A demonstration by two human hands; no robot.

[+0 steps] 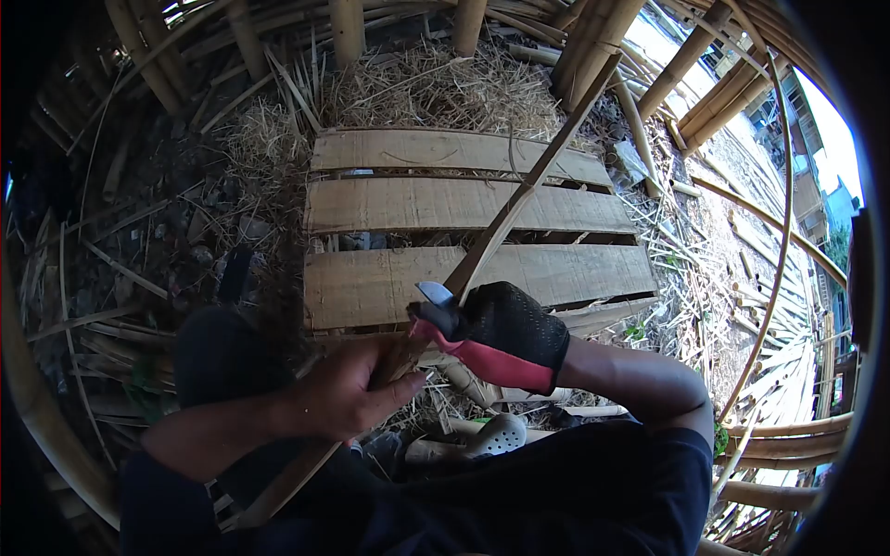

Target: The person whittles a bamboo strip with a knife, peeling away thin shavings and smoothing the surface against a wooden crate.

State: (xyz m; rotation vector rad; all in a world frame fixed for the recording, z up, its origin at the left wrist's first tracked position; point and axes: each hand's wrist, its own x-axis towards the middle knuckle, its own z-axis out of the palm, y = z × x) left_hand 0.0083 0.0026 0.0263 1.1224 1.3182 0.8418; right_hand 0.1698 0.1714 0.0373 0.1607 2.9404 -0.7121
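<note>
A long bamboo strip [519,199] runs diagonally from the upper right, across the front of my body, to the lower left. My bare left hand [348,389] is wrapped round its lower part. Just above it, my right hand [501,338], in a black and red glove, is closed at the strip. A short metal blade [434,293] shows at the glove's finger side, lying against the strip; its handle is hidden in the glove. Beyond the hands stands a low slatted wooden platform [399,278], under the strip's upper part.
Straw and shavings [464,88] are heaped behind the platform. Bamboo posts [348,32] stand at the back. Many cut bamboo pieces [788,371] lie at the right. A grey perforated clog [501,434] is below my hands. Debris covers the ground at the left.
</note>
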